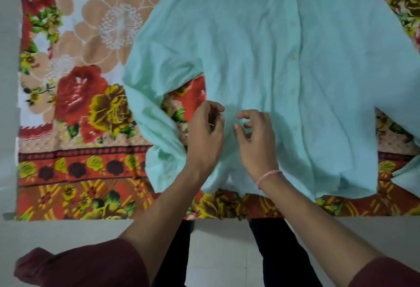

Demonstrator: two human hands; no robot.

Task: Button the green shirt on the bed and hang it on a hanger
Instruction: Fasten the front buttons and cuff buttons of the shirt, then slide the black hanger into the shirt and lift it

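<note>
The pale green shirt (272, 64) lies spread flat on the bed, hem towards me. Its button placket (293, 73) runs up the middle with the two front edges closed together. One sleeve (156, 132) folds down on the left beside the body. My left hand (205, 134) hovers at the shirt's left side edge, fingers loosely curled with no fabric seen in them. Just to its right, my right hand (258, 143) is over the lower front panel with fingers apart and bent, holding nothing. A pink band circles that wrist.
A floral bedsheet (86, 96) in red, yellow and beige covers the bed. The bed's near edge (91, 218) meets a pale tiled floor (218, 252), where my dark trouser legs stand. More green cloth (409, 177) shows at the right edge.
</note>
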